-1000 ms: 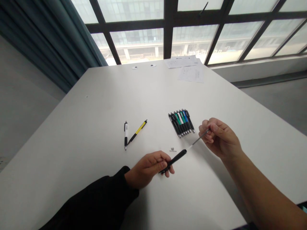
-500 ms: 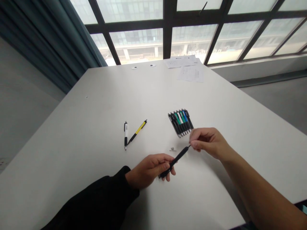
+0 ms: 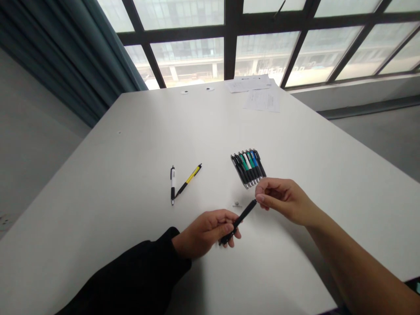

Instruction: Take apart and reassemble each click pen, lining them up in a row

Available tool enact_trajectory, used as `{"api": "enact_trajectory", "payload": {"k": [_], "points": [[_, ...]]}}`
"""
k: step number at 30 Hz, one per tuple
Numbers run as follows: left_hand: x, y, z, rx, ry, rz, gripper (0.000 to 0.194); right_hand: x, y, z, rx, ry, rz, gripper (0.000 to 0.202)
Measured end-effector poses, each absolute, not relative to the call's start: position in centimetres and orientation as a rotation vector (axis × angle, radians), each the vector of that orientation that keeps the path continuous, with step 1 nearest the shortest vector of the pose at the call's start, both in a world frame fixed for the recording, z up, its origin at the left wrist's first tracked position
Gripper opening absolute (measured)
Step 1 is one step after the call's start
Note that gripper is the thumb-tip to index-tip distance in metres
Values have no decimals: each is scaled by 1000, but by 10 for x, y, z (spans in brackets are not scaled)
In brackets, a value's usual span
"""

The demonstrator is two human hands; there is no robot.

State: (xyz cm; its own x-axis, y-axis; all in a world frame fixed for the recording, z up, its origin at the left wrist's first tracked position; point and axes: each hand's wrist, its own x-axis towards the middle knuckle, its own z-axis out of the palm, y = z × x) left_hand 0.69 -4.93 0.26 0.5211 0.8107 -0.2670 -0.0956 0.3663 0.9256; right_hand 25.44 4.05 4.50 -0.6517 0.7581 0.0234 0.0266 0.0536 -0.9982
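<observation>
My left hand (image 3: pixel 210 232) is closed around a black pen barrel (image 3: pixel 245 213), which slants up to the right with its open front end away from the palm. At that end the thumb and forefinger of my right hand (image 3: pixel 278 199) are pinched together, right by the barrel's mouth. The thin dark ink refill they hold is almost wholly hidden between fingertips and barrel. Just left of the barrel's front end, a small silver pen tip (image 3: pixel 236 203) lies on the table, with a thin piece beside it that looks like a spring.
Beyond my right hand lies a tight row of several pens (image 3: pixel 249 168) in black, green, white and blue. To the left, a white pen (image 3: pixel 173 179) and a yellow pen (image 3: pixel 190 178) rest on the white table (image 3: pixel 131 175). Papers (image 3: pixel 259 94) lie near the window.
My right hand has moved a little left and down toward the barrel. The dark refill that stuck out between them has gone further into the barrel. My left hand keeps its hold.
</observation>
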Motion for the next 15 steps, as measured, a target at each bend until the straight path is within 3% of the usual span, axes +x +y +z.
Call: {"api": "enact_trajectory", "payload": {"k": [8,15], "points": [[8,-50,4,1064,797,688,40,253,41,39,-722,-1796,1592,23],[9,-51,4,1063,768,714,35,235,37,21,-774,-2410,988,32]]}}
